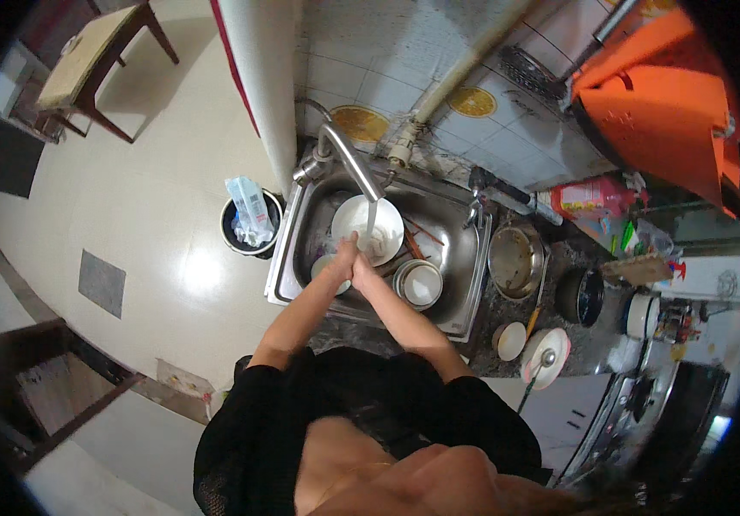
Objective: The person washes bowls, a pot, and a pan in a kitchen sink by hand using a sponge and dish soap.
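My left hand (346, 255) and my right hand (361, 272) meet over the sink (463, 258), pressed against each other. They are at the near rim of a large white bowl (348, 220), under the running tap (358, 163). Water falls from the spout into that bowl. The fingers overlap and are too small to make out, so I cannot tell whether they grip the rim. Close to my left wrist sits a pale bowl (322, 268), partly covered by the forearm. Stacked bowls (422, 285) stand right of my right hand, with chopsticks (416, 244) beyond them.
Right of the sink are a metal pot (514, 262), a small bowl (509, 341), a ladle (547, 355) in a white dish (553, 371), and a dark pot (579, 297). A waste bin (227, 232) stands on the floor at left. Wall pipe (456, 82) rises behind.
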Demonstrator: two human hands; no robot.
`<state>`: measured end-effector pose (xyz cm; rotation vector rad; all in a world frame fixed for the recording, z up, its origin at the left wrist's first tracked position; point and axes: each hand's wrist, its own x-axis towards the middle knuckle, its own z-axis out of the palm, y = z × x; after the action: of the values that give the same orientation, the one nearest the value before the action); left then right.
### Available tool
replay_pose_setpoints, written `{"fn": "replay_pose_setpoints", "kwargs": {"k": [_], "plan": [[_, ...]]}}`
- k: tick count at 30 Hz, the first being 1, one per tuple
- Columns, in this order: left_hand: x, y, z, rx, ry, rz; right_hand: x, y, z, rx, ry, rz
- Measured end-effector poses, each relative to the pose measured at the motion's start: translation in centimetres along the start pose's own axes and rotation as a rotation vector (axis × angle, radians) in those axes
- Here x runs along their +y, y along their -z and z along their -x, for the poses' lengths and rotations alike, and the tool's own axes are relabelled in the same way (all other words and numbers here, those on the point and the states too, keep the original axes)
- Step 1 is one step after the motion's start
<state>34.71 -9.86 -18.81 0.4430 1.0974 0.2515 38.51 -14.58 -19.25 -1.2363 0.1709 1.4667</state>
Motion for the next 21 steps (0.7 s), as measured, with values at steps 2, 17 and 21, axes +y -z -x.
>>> {"fn": "replay_pose_setpoints", "kwargs": {"k": [2,17,21], "plan": [[1.6,1.4,0.7,-0.13,0.186,0.234,0.7,-1.0,2.5,-0.035,0.098,0.094],[1.9,5.8,9.4,-0.178,0.299,0.157,-1.7,7.0,-3.9,0.263,0.377,1.621],[1.7,2.3,8.4,-0.188,0.395,0.148,-3.8,7.0,1.3,0.122,0.432,0.903]]}}
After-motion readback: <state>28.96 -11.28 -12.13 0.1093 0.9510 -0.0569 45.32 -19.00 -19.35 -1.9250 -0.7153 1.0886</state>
